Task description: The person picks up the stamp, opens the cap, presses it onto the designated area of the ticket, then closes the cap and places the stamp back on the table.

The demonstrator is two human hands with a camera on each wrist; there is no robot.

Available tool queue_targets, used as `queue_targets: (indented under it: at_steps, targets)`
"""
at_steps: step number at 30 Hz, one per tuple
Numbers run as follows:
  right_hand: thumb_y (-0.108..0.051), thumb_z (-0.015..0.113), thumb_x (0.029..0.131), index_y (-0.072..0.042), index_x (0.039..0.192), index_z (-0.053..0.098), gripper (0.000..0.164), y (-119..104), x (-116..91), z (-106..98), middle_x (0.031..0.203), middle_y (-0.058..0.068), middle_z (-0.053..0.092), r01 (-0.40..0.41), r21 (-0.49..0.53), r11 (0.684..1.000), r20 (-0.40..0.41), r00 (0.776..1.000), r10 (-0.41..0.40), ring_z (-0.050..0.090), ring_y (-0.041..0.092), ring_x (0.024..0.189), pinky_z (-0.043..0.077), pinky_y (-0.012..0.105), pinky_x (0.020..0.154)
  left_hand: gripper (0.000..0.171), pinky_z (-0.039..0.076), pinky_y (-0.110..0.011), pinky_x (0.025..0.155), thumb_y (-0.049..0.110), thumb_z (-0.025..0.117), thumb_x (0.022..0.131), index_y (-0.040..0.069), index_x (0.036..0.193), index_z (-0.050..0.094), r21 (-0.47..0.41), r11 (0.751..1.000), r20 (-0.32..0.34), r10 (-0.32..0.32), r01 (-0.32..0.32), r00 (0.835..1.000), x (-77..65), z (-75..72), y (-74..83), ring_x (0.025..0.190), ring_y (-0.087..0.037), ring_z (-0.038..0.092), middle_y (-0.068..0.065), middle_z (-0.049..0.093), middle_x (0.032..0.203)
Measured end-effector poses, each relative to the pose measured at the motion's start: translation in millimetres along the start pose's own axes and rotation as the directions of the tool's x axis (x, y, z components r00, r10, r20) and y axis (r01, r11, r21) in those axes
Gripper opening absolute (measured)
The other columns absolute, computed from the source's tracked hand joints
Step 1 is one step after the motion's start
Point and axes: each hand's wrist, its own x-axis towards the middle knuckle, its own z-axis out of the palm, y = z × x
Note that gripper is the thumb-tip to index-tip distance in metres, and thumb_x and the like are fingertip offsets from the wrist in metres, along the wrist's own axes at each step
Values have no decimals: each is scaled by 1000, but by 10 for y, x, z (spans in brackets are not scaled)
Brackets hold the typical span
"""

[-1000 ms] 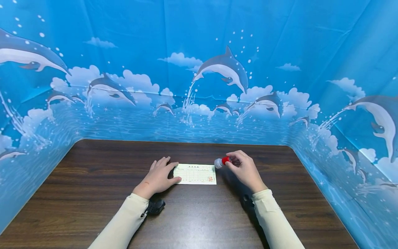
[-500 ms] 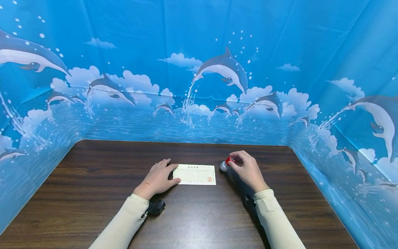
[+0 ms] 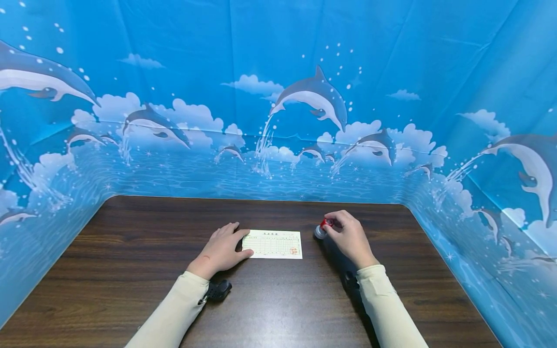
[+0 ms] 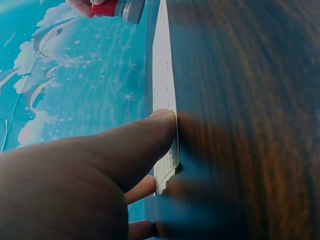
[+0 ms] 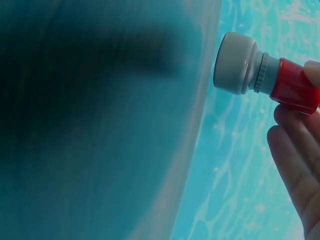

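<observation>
A pale printed receipt slip (image 3: 271, 244) lies flat on the table, with a red seal mark (image 3: 293, 251) in its lower right corner. My left hand (image 3: 221, 249) rests at the slip's left end. In the left wrist view its straight thumb (image 4: 145, 135) presses on the paper. To the right of the slip, my right hand (image 3: 348, 239) pinches a stamp by its red handle (image 5: 295, 86). The stamp's grey round head (image 5: 235, 63) points down, tilted, and the left wrist view shows the stamp (image 4: 131, 11) raised off the table.
The dark wood-grain table (image 3: 270, 309) ends at the back against a blue dolphin-print curtain (image 3: 196, 169), which also runs along both sides. A black wrist device (image 3: 219, 290) sits at the left cuff, close to the tabletop.
My right hand has moved the stamp rightward, away from the slip's upper right corner, and its head has turned downward. The left hand and slip have hardly moved.
</observation>
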Motion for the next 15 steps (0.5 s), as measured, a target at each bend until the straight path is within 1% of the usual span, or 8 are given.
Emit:
queue_targets:
  at_steps: [6, 15]
  targets:
    - [-8, 79, 92, -5, 112, 76, 21, 8, 0, -5, 105, 6, 69, 14, -58, 998, 5, 1000, -13, 67, 19, 90, 63, 41, 82, 66, 25, -64, 121, 45, 71, 97, 11, 151, 55, -2, 1000, -4, 0, 0, 1000, -2, 3, 0, 150, -46, 31, -26, 37, 161]
    - [-10, 78, 93, -6, 112, 76, 20, -1, -12, -9, 106, 7, 69, -2, -105, 994, 23, 1000, 5, 68, 21, 91, 62, 42, 81, 66, 26, -64, 121, 45, 72, 96, 11, 150, 56, 5, 1000, -12, -1, 1, 1000, 2, 9, 3, 150, -46, 32, -26, 38, 160]
